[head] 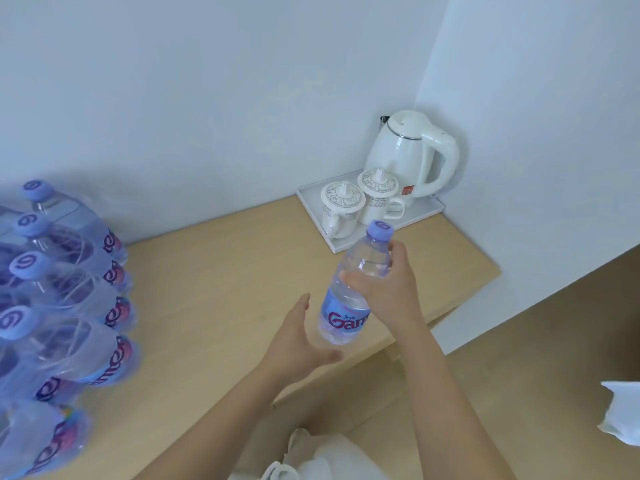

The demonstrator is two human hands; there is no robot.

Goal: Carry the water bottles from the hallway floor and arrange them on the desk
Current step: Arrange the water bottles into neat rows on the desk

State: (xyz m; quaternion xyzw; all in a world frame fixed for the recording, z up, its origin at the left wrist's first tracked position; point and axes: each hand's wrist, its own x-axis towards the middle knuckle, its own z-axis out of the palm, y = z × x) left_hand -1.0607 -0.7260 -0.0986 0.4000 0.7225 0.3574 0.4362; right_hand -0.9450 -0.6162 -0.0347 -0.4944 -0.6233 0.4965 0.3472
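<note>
Gripping a single water bottle [349,292] by its upper half, the right hand [388,289] holds it tilted above the wooden desk [214,282], while the left hand [298,344] waits open-fingered just under its base. A shrink-wrapped pack of bottles [59,306] sits at the desk's left; a white kettle [412,154] and two lidded cups [360,202] share a tray [426,211] in the corner.
</note>
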